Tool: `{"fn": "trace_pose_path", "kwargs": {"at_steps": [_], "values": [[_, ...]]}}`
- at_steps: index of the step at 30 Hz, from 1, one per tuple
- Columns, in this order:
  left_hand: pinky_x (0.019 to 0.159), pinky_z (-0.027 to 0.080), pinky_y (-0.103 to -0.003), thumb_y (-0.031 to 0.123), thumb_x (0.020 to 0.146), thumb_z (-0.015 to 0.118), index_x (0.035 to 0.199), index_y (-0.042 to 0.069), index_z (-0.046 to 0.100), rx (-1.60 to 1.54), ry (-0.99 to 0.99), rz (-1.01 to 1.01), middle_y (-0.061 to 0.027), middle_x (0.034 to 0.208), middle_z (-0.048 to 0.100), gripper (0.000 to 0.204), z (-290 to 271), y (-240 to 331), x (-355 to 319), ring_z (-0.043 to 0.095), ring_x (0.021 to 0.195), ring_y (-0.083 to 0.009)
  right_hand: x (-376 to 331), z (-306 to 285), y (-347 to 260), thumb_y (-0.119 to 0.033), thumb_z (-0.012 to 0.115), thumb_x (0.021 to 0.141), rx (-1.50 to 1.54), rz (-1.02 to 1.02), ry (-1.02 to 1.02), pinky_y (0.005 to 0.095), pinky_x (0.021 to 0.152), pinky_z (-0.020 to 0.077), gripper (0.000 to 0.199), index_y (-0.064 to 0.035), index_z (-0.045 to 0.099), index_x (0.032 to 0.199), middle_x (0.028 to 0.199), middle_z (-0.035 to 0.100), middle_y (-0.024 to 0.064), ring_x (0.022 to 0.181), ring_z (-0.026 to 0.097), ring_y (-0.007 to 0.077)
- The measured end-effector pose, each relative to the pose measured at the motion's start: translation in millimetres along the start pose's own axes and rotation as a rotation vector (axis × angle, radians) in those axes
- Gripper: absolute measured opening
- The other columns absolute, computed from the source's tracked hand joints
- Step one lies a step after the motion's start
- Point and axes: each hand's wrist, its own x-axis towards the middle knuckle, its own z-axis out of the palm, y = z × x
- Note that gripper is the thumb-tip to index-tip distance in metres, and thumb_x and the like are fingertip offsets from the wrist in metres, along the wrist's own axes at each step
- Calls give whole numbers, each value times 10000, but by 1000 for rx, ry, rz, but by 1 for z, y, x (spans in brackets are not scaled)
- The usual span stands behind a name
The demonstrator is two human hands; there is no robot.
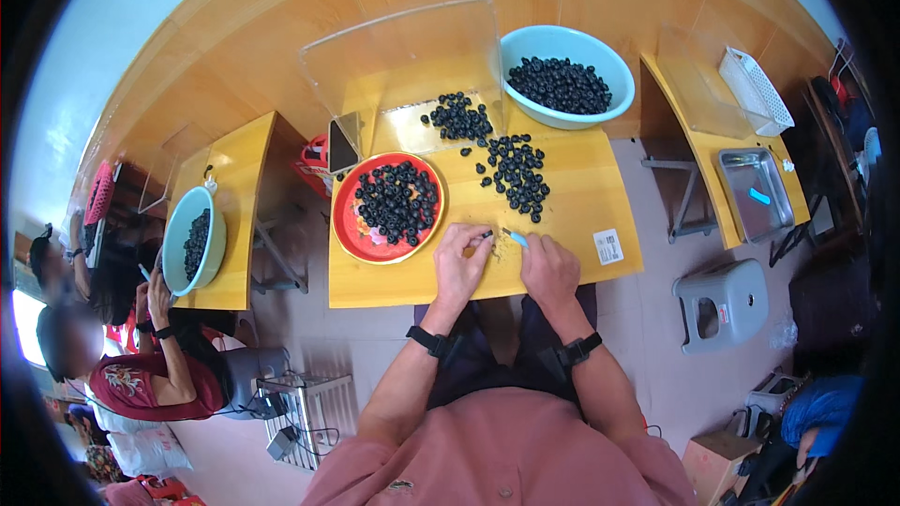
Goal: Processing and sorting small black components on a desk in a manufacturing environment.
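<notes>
While your left hand (461,258) pinches one dark berry (487,235) and your right hand (548,267) grips a blue tool (517,239) at the desk's (600,197) near edge, loose berries (514,171) lie just beyond; the red plate (349,225) and teal bowl (525,105) both hold more.

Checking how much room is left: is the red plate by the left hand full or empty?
Nearly full: dark round fruits cover most of the red plate, with only its rim and lower part bare.
</notes>
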Motion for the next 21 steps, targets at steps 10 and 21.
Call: {"fn": "trace_pose_path", "kwargs": {"at_steps": [10,21], "values": [[935,534,-420,-45,799,759,1117,24,718,455,197,251,-156,1101,662,327,-52,10,70,652,1030,-352,2,-3,2,-198,685,919,39,7,10,430,588,522,112,-102,631,909,754,576,88,654,647,298],[907,561,-490,-14,829,709,1144,-3,719,505,-289,107,-245,1069,713,315,30,-23,107,699,996,-426,-1,2,0,-187,703,903,48,26,38,426,586,523,109,-107,628,896,751,569,83,655,644,292]]}}
